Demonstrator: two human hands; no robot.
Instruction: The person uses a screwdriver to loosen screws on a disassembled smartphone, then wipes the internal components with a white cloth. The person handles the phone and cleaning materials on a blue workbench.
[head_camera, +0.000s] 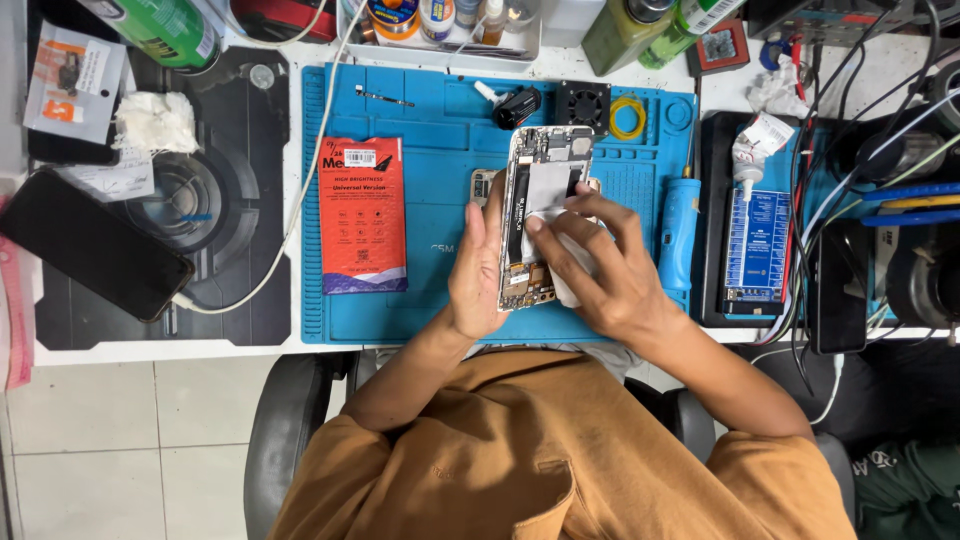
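While the opened phone (538, 215) was steadied near the blue mat's (430, 300) right edge by the left hand (477, 268), fingers together, a white wipe (562, 255) pinched in the right hand (610, 270) was best pressed lightly

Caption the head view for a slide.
Left hand steadies an opened phone while right hand presses a white cloth inside.

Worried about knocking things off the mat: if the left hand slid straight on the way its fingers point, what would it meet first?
The left hand points up the mat beside the opened phone. First in line looks like the small metal part by its fingertips, though depth is unclear.
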